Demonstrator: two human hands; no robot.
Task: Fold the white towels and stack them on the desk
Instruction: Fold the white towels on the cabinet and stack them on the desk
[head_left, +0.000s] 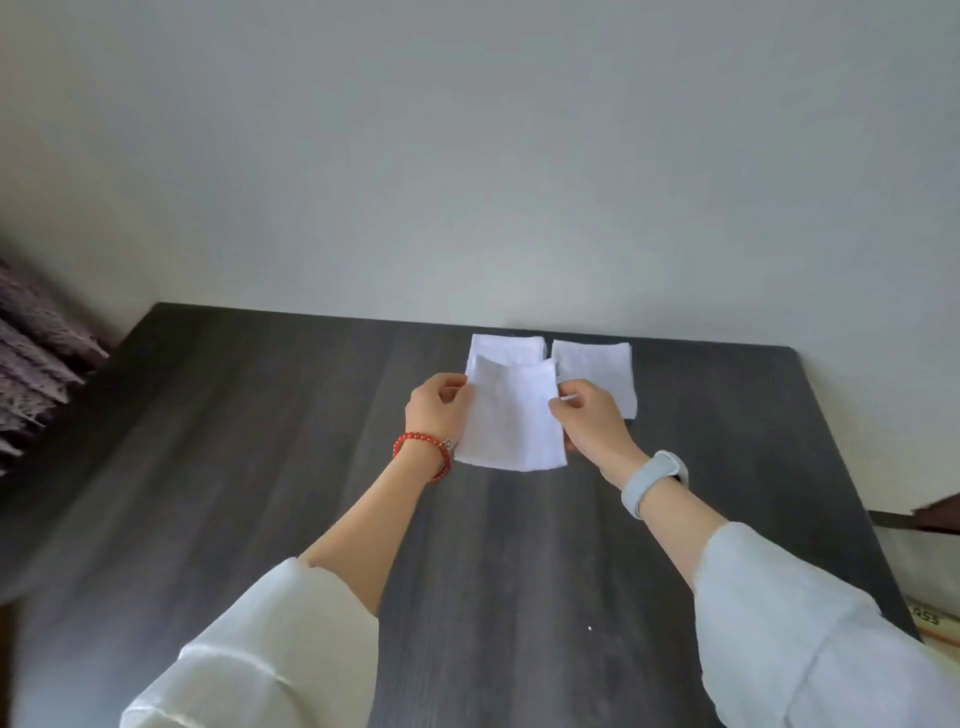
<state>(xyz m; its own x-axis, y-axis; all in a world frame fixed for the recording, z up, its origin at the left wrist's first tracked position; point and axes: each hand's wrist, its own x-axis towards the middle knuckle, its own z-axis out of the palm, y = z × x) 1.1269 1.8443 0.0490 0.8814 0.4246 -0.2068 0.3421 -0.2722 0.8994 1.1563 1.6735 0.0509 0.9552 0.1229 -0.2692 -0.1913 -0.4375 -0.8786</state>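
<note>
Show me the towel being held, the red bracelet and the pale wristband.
held towel (511, 431), head view, middle of the cloth.
red bracelet (415, 437), head view, beads on the left wrist.
pale wristband (647, 480), head view, strap on the right wrist.

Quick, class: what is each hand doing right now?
Left hand: pinches the left edge of the folded towel.
Right hand: pinches its right edge.

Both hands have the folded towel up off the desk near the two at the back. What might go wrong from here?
1. The left hand and right hand pinch only the side edges of the held towel, so its fold might sag open.
2. It overlaps the back-left towel; lowering it carelessly may nudge that one askew.
3. The right towel lies close by the right hand, which might brush it.
</note>
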